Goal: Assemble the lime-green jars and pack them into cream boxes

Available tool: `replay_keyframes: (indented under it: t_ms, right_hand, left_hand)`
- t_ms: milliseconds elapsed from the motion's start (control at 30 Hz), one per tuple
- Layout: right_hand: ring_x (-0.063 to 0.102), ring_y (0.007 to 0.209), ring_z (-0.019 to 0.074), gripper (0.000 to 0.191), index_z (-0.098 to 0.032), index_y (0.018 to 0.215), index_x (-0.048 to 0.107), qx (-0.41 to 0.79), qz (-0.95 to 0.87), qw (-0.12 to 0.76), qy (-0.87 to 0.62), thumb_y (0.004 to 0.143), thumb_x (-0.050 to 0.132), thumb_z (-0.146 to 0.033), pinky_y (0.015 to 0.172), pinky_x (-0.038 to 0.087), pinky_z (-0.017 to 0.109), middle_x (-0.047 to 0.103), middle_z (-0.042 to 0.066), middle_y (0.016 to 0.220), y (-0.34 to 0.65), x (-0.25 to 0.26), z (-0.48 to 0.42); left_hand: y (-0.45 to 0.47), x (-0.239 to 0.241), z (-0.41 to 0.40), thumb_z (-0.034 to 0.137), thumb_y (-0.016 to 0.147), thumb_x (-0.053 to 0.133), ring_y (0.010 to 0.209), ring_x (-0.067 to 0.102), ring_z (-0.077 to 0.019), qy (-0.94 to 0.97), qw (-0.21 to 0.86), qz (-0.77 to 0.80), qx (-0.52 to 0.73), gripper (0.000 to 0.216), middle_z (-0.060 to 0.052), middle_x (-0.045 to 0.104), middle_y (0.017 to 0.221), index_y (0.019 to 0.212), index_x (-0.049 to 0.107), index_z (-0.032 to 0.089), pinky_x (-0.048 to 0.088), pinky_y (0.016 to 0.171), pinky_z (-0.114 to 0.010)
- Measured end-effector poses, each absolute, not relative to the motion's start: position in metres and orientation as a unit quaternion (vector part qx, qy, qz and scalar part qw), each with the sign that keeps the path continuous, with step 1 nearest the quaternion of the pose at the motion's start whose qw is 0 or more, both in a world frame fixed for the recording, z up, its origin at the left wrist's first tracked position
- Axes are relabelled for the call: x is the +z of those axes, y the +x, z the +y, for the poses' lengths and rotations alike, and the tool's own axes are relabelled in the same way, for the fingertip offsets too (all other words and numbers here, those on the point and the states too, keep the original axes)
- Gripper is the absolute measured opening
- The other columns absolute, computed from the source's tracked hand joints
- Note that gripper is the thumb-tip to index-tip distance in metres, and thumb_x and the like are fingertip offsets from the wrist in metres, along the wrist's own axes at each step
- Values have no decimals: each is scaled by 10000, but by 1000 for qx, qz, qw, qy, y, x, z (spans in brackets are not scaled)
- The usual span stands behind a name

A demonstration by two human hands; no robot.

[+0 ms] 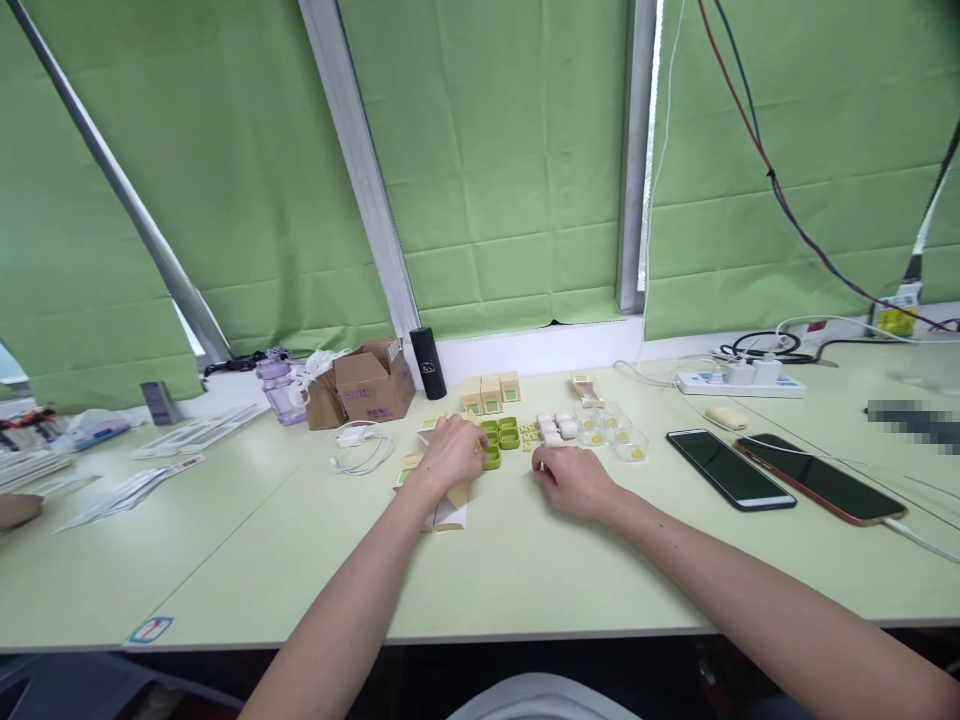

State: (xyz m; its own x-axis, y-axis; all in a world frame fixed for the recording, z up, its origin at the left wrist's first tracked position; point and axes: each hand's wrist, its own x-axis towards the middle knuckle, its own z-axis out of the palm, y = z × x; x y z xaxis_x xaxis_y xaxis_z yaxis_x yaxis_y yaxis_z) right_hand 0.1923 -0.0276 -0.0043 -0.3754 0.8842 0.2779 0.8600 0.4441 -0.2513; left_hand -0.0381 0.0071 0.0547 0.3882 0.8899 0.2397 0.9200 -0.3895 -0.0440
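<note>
My left hand [454, 452] reaches in over the small green cases, fingers bent, its fingertips closed at the left edge of a green case [491, 459]. More green cases [509, 437] stand just behind and to the right. Partly under my left hand lie flat cream cartons [409, 470] with green labels. My right hand [574, 481] rests on the table with its fingers curled in; whether anything is inside is hidden. Just beyond it are small yellow pieces [529, 436], white-and-pink rounded cases [553, 430] and clear round containers [630, 447] with yellow bits inside.
Upright cream boxes [490, 392] stand at the back, and an opened one [586, 389] lies to their right. A black cylinder [428, 363], cardboard box [373, 382] and coiled white cable [363, 447] are leftward. Two phones [729, 470] and a power strip [739, 382] lie rightward.
</note>
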Motion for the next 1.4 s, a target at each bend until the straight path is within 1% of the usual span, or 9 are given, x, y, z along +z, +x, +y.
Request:
replay_keyframes:
  t_ms: [200,367,467,733,867,1033,1200,1300,1400]
  right_hand:
    - [675,802,212,130,-223,985,710,48,-820,179,-542,943,592,-188,636,286,293,769,68,944,194,-3,-26]
    - [667,797,194,133,-217,969,700,66,-821,193,-533,920,595,-151,626,288,276,757,49,917,197,-5,-24]
    - [661,805,190,142,-211,968,698,70,-821,203,-529,915,588,-137,628,295,273,753,51,915,198,-6,-23]
    - [644,782,178,141,-213,948,684,77,-823,211,-522,889,618,-104,630,299,272,744,35,903,199,-5,-23]
    - [651,830,185,133,-215,1033,683,77,-813,245,-523,924,630,-160,658,323,283,748,39,957,198,-7,-22]
    - [664,922,193,300,-224,1230,637,63,-796,304,-520,936,689,-255,722,389,298,735,51,1147,198,-9,-21]
    - [623,1129,238,517,-223,1363,568,49,-800,332,-497,898,775,-312,850,471,340,674,90,1299,198,-10,-19]
    - [590,1172,257,465,-216,1309,597,46,-803,351,-479,891,786,-294,899,483,363,683,88,1256,197,-11,-18]
    - [593,1128,262,358,-226,1235,623,48,-799,380,-463,905,759,-257,887,493,379,694,80,1212,198,-13,-15]
  left_hand:
    - [-39,41,8,216,778,774,1068,652,-327,-839,83,-533,-71,80,-97,779,901,831,817,258,414,996,-433]
    - [-36,36,8,146,792,708,1052,649,-333,-846,111,-519,-50,115,-127,784,894,795,798,218,398,953,-438]
    - [-33,35,8,151,811,681,1073,643,-330,-843,126,-521,-40,137,-125,789,916,810,796,226,390,953,-432]
    - [-30,35,6,136,825,626,1041,629,-304,-836,126,-532,-41,189,-112,777,881,721,755,227,395,929,-423]
    - [-23,35,0,127,822,592,1023,620,-315,-845,144,-512,-55,208,-128,763,876,770,771,218,395,904,-443]
    - [-10,35,-12,106,836,557,1037,592,-324,-864,161,-470,-75,241,-136,742,894,827,768,223,396,900,-470]
    - [0,33,-23,99,876,540,1052,572,-316,-885,158,-425,-102,240,-139,729,941,868,744,225,396,922,-479]
    - [2,29,-26,88,895,519,1042,567,-309,-894,164,-397,-129,245,-141,724,956,888,729,214,395,909,-476]
    - [1,25,-26,99,914,518,1007,568,-296,-894,174,-370,-182,224,-125,720,925,904,715,205,401,883,-467]
